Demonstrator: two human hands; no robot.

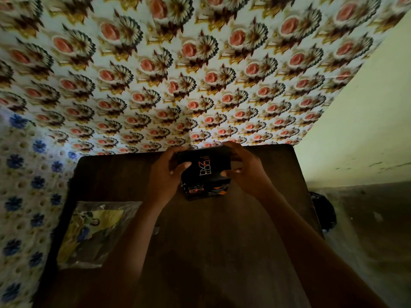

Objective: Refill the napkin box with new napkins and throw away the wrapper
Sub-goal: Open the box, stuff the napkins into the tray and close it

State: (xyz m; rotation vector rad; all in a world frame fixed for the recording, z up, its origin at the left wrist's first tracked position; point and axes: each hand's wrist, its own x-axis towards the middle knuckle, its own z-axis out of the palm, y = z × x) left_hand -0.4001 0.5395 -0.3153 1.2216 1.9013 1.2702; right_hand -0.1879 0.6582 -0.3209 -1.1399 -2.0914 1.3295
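Observation:
A black napkin box (205,172) with orange lettering stands on the dark wooden table (211,241), near its far edge. My left hand (166,174) grips the box's left side, thumb on its top. My right hand (244,167) holds its right side, fingers curled over the far top edge. The box's top looks closed. A clear plastic packet (93,234) with yellow printed contents lies flat at the table's near left; whether it holds napkins I cannot tell.
A floral-patterned wall covering (200,74) rises right behind the table. A blue-flowered cloth (24,185) hangs at the left. A pale green wall (367,118) stands at the right, with a dark bag (322,210) on the floor beside the table's right edge.

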